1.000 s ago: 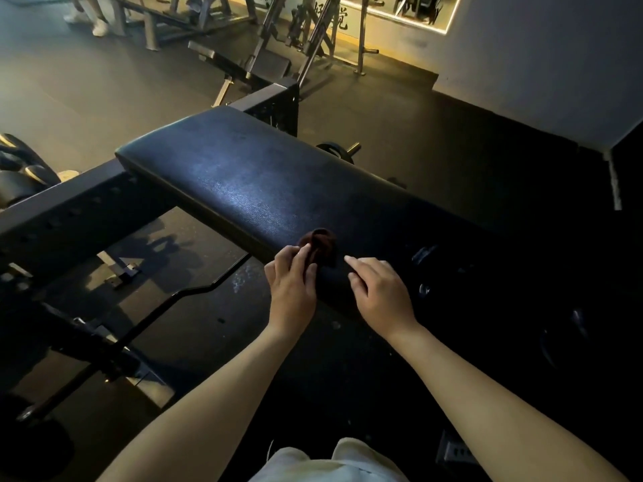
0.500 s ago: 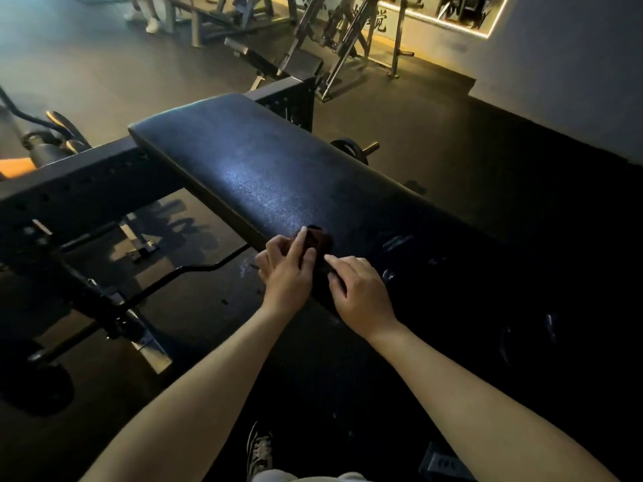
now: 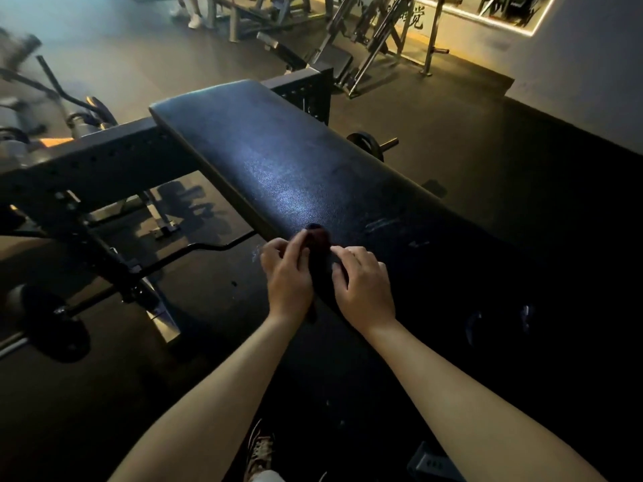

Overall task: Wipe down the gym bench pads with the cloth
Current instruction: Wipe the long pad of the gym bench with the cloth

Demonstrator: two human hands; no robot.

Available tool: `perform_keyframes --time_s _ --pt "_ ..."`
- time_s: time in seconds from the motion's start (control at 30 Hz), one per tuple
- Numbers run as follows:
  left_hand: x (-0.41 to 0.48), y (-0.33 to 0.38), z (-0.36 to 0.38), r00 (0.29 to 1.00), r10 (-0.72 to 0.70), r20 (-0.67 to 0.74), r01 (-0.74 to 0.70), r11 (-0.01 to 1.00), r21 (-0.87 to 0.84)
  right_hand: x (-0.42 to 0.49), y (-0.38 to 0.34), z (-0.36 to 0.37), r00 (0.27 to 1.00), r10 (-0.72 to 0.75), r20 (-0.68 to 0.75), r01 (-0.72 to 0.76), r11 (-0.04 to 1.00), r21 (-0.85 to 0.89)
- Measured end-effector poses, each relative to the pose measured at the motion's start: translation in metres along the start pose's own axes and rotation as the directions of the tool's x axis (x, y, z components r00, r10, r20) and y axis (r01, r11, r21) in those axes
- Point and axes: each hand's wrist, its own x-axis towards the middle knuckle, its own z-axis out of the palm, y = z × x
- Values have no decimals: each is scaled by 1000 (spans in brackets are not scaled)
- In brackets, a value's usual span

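Looks like readying cloth [image 3: 318,238], not yet wiping. Pinching it with curled left hand [image 3: 288,273]; curling right hand [image 3: 363,285] at its other side, grip too dark to tell. Lying between fingertips, on pad [image 3: 278,168]. Next: press flat, sweep beyond fingertips along pad.

Black, finely grained bench pad [image 3: 278,175], dark reddish-brown cloth [image 3: 318,240], black perforated frame [image 3: 104,161], dark grey floor [image 3: 452,127]

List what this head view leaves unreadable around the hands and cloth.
Cloth: head view, mostly covered by the left hand; shape unclear.
Right hand: fingertips curl under, so its grip cannot be told.
Bench pad: near end lost in shadow.
Wall lettering: behind machine frames, too small.
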Motion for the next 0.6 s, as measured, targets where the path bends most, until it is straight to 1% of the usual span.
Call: perform_keyframes --time_s 0.07,0.1,0.13,0.17,0.27,0.33,0.37,0.43,0.47,0.53,0.57,0.6 --pt "13 -1 0 989 -148 -17 148 989 -4 2 -2 3 1000 -15 -3 15 999 -36" --pt "13 0 1 982 -190 -1 190 982 -13 3 -3 5 1000 -16 -14 15 999 -42" --pt "10 2 4 980 -196 15 196 980 -33 5 -5 5 1000 -8 -24 8 999 -34" --pt "5 3 4 986 -164 29 166 984 -60 7 -8 6 999 3 -33 -4 1000 -20" --pt "-24 6 7 996 -12 88 22 993 -112 14 -10 8 998 45 -48 -42 998 51" --pt "-30 1 4 992 32 126 -16 992 -121 21 -15 11 995 91 -52 -83 987 135" --pt "-24 -2 0 991 59 120 -45 992 -116 23 -19 13 994 97 -56 -88 985 151" --pt "0 -11 -9 993 99 63 -94 992 -82 31 -27 19 996 72 -56 -63 988 138" --pt "18 -16 -14 996 80 23 -79 995 -68 36 -30 23 998 53 -40 -47 990 134" --pt "55 -27 -20 998 -54 -10 54 997 -52 49 -38 32 999 32 9 -33 991 129" --pt "69 -32 -20 993 -119 9 120 992 -41 55 -42 37 999 28 22 -30 992 120" --pt "77 -36 -20 989 -143 35 144 989 -17 61 -44 41 999 31 26 -33 993 114"
